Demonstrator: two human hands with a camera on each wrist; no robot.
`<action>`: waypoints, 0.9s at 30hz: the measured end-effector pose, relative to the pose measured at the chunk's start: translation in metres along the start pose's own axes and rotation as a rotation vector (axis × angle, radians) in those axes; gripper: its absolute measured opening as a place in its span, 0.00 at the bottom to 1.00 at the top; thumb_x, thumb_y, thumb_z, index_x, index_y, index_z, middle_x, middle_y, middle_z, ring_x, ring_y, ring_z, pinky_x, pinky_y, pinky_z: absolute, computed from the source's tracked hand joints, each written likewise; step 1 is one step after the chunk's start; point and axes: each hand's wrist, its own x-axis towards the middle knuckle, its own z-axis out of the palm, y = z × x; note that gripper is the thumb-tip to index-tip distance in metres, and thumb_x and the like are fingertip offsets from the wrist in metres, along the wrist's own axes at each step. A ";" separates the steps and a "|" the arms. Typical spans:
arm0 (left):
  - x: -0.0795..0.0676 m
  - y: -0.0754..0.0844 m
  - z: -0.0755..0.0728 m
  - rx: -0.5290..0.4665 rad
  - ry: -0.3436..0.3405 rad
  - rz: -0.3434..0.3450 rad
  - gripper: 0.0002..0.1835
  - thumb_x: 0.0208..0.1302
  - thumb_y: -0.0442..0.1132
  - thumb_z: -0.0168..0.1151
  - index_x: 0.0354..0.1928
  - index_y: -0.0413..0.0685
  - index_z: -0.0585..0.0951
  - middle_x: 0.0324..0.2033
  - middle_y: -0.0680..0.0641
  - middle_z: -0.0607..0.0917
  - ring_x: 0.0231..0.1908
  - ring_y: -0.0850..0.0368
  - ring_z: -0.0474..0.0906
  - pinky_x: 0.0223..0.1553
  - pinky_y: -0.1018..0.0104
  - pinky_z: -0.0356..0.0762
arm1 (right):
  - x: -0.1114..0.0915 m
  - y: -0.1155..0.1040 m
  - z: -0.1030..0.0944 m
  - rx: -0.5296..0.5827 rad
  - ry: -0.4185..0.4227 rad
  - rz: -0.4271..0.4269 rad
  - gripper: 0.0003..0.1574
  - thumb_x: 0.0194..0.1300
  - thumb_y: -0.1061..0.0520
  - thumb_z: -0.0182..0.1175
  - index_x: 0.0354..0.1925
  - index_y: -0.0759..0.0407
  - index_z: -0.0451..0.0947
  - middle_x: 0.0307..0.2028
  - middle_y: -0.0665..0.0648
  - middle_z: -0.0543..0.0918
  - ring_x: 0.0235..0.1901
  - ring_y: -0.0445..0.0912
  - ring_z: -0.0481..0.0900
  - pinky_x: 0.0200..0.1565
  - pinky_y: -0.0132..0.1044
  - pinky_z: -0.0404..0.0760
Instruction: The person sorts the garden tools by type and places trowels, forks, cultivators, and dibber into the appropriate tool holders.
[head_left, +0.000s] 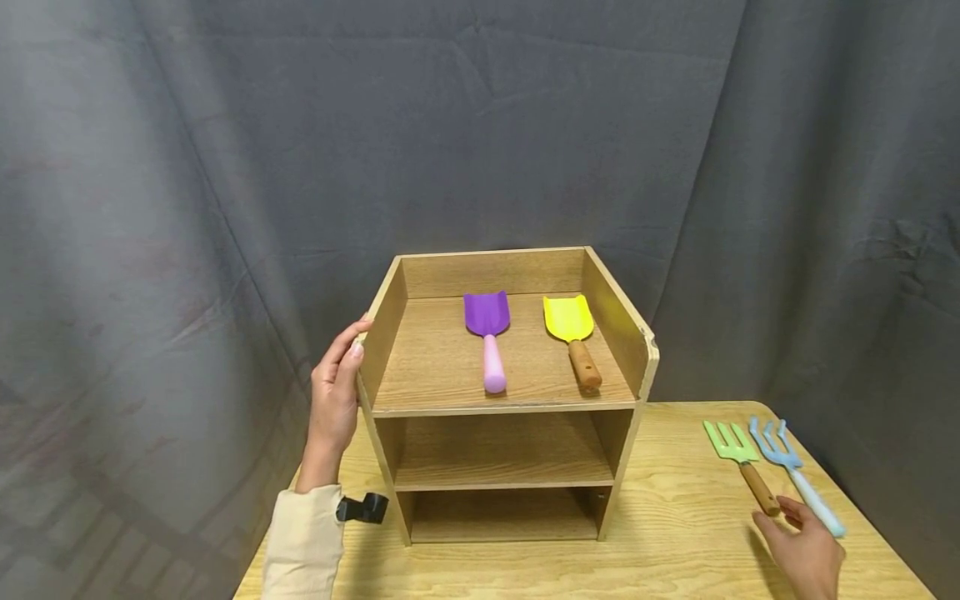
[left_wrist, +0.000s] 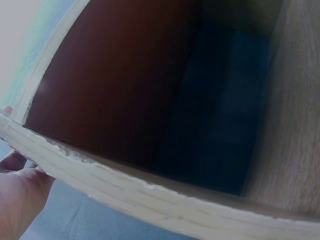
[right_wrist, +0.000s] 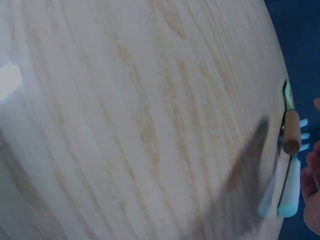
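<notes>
- We see a grey curtain (head_left: 480,150) hanging behind the wooden shelf (head_left: 504,411) and to both sides of it, the counter (head_left: 675,508) spread beneath.
- On the shelf's top tier lie a purple scoop (head_left: 486,315), left of centre, and a yellow scoop (head_left: 567,318), near the right wall.
- Well right of the shelf, a blue fork (head_left: 783,458) lies just beside the green fork (head_left: 733,448), on its outer side and close by the reaching hand.
- At the shelf's left side, we find the left hand (head_left: 335,400) clamped on the panel's front edge.
- Right of the shelf, the right hand (head_left: 806,546) is at the green fork's handle end, thumb and fingers apart; whether they touch it, we cannot tell.
- We note the shelf's wood grain and chipped edges, the scoops' broad blades, the forks' splayed tines and the green fork's rounded brown handle.
</notes>
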 end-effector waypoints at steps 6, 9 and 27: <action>-0.001 -0.001 0.000 0.002 0.002 0.003 0.19 0.75 0.35 0.45 0.60 0.31 0.73 0.61 0.40 0.74 0.59 0.53 0.69 0.59 0.66 0.63 | 0.001 0.010 0.002 0.010 -0.050 0.088 0.42 0.66 0.42 0.58 0.61 0.75 0.63 0.58 0.79 0.68 0.55 0.70 0.68 0.61 0.63 0.51; 0.000 -0.001 0.000 0.002 0.003 0.014 0.18 0.74 0.34 0.45 0.60 0.31 0.74 0.61 0.38 0.74 0.60 0.53 0.69 0.60 0.66 0.62 | 0.001 0.015 0.003 0.009 -0.079 0.127 0.46 0.66 0.40 0.57 0.63 0.76 0.61 0.59 0.80 0.65 0.56 0.71 0.67 0.61 0.62 0.52; 0.000 0.000 0.001 0.000 0.010 0.016 0.18 0.74 0.34 0.45 0.60 0.31 0.74 0.61 0.37 0.74 0.59 0.54 0.70 0.58 0.67 0.65 | 0.007 0.028 0.013 -0.022 -0.030 0.115 0.38 0.65 0.46 0.59 0.57 0.77 0.65 0.50 0.77 0.74 0.48 0.68 0.73 0.56 0.60 0.57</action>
